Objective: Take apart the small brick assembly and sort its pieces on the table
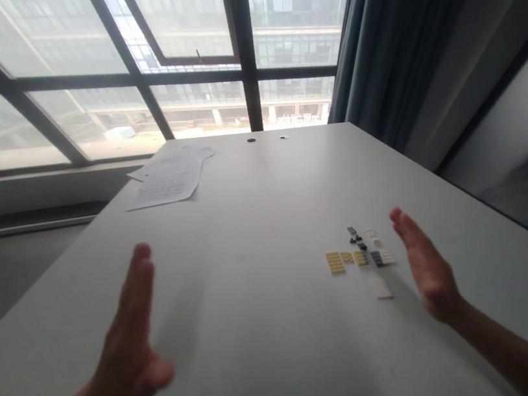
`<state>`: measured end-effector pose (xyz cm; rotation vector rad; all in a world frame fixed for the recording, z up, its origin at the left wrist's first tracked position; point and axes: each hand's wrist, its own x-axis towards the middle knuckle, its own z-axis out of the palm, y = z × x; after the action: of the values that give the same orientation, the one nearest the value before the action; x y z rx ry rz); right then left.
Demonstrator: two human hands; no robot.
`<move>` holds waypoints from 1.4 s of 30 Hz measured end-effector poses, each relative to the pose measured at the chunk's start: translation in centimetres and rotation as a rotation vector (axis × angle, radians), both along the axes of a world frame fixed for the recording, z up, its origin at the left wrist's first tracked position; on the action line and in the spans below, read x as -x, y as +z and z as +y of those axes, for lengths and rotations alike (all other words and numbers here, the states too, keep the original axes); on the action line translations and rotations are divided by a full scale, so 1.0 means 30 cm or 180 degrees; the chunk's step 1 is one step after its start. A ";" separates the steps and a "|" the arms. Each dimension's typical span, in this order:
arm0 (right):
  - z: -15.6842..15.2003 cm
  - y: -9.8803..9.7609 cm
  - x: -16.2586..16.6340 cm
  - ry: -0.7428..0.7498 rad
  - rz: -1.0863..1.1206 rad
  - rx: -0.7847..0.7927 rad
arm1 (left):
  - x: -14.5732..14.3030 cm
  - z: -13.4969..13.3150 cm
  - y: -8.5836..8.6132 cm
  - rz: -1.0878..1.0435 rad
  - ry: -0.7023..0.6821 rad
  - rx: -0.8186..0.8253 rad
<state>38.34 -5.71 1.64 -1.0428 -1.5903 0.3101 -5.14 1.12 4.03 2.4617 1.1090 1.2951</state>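
Note:
My left hand (130, 344) hovers over the white table (258, 225) at the left, fingers stretched out together, palm facing right, holding nothing. My right hand (425, 266) is raised on the right, fingers straight, palm facing left, empty. Just left of my right hand lies a small cluster of toy brick pieces: tan plates (336, 262), dark grey pieces (353, 234), a grey piece (376, 258) and small white pieces (381, 287). The right hand is nearest to these pieces but does not touch them.
Printed paper sheets (170, 178) lie at the table's far left. Two small round holes (251, 140) sit near the far edge. Large windows stand behind the table, and a dark curtain (370, 45) hangs at the right.

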 end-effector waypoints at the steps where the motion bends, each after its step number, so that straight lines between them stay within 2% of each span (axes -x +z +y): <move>1: -0.015 0.015 0.041 0.0393 -0.0814 0.0065 | -0.009 -0.034 0.009 0.0561 -0.0366 -0.0261; 3: -0.033 0.028 0.126 0.1204 -0.2143 0.0163 | -0.051 -0.090 -0.004 0.1700 -0.1010 -0.0009; 5: -0.030 0.020 0.200 0.1901 -0.2872 0.0578 | -0.101 -0.121 -0.042 0.2279 -0.1451 0.0448; 8: -0.010 -0.004 0.262 0.2418 -0.3068 0.1138 | -0.143 -0.127 -0.096 0.2497 -0.1817 0.0899; 12: -0.001 -0.014 0.268 0.2494 -0.2968 0.1405 | -0.137 -0.121 -0.112 0.2471 -0.1835 0.1084; 20: -0.008 -0.006 0.266 0.2477 -0.2945 0.1401 | -0.143 -0.126 -0.097 0.2348 -0.1851 0.1073; 23: -0.005 -0.020 0.265 0.2438 -0.2940 0.1213 | -0.137 -0.125 -0.110 0.2262 -0.1864 0.0991; 25: -0.008 -0.039 0.246 0.2285 -0.2886 0.0986 | -0.121 -0.119 -0.129 0.2026 -0.1669 0.0806; 27: -0.014 -0.068 0.198 0.1777 -0.2764 0.0667 | -0.100 -0.106 -0.155 0.1621 -0.1291 0.0553; 30: -0.023 -0.126 0.068 0.0488 -0.2618 0.0185 | -0.078 -0.081 -0.186 0.1214 -0.0847 0.0338; 32: -0.016 -0.164 -0.037 -0.0142 -0.2751 0.0204 | -0.077 -0.069 -0.196 0.1240 -0.0752 0.0258; 34: 0.011 -0.192 -0.128 -0.0420 -0.2926 0.0475 | -0.083 -0.064 -0.199 0.1413 -0.0703 0.0172; 36: 0.061 -0.203 -0.182 -0.0409 -0.3047 0.0857 | -0.092 -0.065 -0.201 0.1622 -0.0677 0.0147; 38: 0.128 -0.197 -0.185 -0.0203 -0.3150 0.1222 | -0.097 -0.070 -0.203 0.1752 -0.0630 0.0197; 42: 0.270 -0.150 -0.060 0.0362 -0.3297 0.1492 | -0.092 -0.068 -0.212 0.1834 -0.0514 0.0322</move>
<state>40.13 2.39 -2.85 -1.6178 -2.5838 0.2275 -2.40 -0.92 -2.32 2.8503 1.0094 0.4742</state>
